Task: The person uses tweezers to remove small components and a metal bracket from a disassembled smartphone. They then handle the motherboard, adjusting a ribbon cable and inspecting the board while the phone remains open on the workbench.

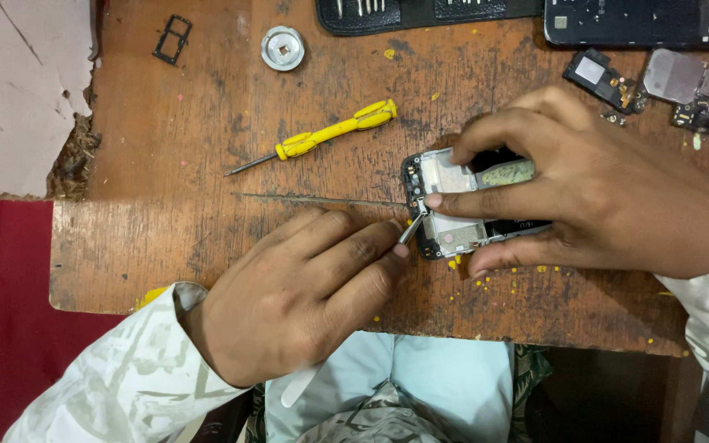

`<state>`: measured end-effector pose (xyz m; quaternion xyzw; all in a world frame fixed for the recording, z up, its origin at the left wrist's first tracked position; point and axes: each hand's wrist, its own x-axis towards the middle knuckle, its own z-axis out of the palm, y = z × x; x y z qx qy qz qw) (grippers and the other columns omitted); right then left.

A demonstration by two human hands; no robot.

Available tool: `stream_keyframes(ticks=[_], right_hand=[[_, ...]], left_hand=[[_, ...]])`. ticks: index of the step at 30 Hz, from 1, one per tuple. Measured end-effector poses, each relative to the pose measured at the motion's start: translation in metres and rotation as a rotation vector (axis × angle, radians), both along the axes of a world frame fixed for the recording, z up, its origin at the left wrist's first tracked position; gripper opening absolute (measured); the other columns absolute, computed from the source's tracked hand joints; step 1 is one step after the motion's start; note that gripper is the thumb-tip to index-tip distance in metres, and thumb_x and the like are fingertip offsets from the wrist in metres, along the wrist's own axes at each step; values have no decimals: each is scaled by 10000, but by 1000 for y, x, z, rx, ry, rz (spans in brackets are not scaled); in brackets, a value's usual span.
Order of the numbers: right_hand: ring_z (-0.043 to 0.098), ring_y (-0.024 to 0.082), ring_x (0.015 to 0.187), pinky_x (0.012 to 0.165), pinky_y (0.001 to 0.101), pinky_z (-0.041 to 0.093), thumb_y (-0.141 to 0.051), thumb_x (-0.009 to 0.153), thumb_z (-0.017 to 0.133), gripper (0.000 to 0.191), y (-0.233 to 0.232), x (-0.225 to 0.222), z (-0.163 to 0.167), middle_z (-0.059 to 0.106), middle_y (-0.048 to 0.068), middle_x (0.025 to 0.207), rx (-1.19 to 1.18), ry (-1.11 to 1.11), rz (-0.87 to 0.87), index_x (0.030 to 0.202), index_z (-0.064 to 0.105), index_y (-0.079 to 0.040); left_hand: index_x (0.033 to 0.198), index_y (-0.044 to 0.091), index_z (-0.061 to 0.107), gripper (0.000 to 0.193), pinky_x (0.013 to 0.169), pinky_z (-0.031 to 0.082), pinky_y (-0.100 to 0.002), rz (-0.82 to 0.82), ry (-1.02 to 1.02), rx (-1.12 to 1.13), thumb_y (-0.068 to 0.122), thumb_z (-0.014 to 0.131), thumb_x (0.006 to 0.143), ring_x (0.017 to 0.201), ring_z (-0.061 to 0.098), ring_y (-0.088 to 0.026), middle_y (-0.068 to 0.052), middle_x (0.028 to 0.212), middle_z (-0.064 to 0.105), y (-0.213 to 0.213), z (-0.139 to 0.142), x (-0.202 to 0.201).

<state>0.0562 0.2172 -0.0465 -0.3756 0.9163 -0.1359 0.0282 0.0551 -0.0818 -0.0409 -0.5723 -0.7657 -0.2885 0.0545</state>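
The right hand [609, 197] clamps the opened dark phone body with its bare metal frame [461, 205] flat against the worn brown wooden desk [207, 238], steadying it. Just left of the phone, the left hand [305, 287] pinches slim metal tweezers [411, 228], tips touching the frame's edge; a yellow-handled screwdriver [330, 133] lies idle farther left.

Opened phone [461, 205] on worn table [207, 246], hands at either side.

Right hand [609, 197] pressed over phone from 3 o'clock; left hand [305, 295] at 8 o'clock, tweezers [412, 227] touching phone's near left corner. Screwdriver [330, 135] lying at 10 o'clock, round metal disc [282, 47] and card tray [172, 38] beyond it. Tool pouch [420, 12] at 12, loose phone parts [658, 86] at 1 o'clock.
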Motion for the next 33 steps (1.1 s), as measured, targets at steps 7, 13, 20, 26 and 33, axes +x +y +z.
stream_keyframes(ticks=[7, 13, 20, 26, 33], right_hand=[[485, 320, 1343, 1056, 437, 456, -470, 695, 787, 558, 2, -1, -2, 560, 78, 1410, -229, -76, 100, 1186, 744, -208], [484, 319, 1353, 1059, 449, 460, -480, 690, 783, 572, 2, -2, -4, 561, 92, 1423, -211, -55, 106, 1192, 740, -209], [482, 328, 1356, 1050, 460, 463, -484, 712, 762, 560, 2, -1, -1, 556, 91, 1440, -214, -62, 102, 1200, 741, -211], [485, 325, 1362, 1054, 460, 464, -495, 712, 758, 553, 2, 0, -2, 558, 86, 1450, -207, -57, 100, 1192, 743, -220], [484, 330, 1346, 1049, 449, 456, -480, 729, 764, 578, 4, -3, 1, 552, 101, 1442, -263, -72, 133, 1223, 712, -186]], left_hand=[[1135, -60, 650, 298, 886, 537, -425, -7, 73, -41, 128, 610, 907, 1095, 649, -320, -231, 1258, 653, 1, -1, 1], [1125, -52, 646, 291, 899, 535, -409, 11, 147, -64, 152, 604, 922, 1091, 642, -317, -237, 1264, 645, 3, -2, 4], [1103, -48, 649, 289, 914, 534, -401, -1, 154, -69, 164, 605, 912, 1069, 643, -307, -238, 1266, 649, 3, -3, 6], [1105, -35, 657, 278, 883, 527, -391, 27, 150, -81, 170, 608, 924, 1067, 643, -302, -236, 1270, 656, 4, -5, 10], [1104, -60, 653, 315, 883, 540, -417, 15, 69, -25, 133, 651, 855, 1050, 653, -333, -232, 1209, 658, 7, 4, 2]])
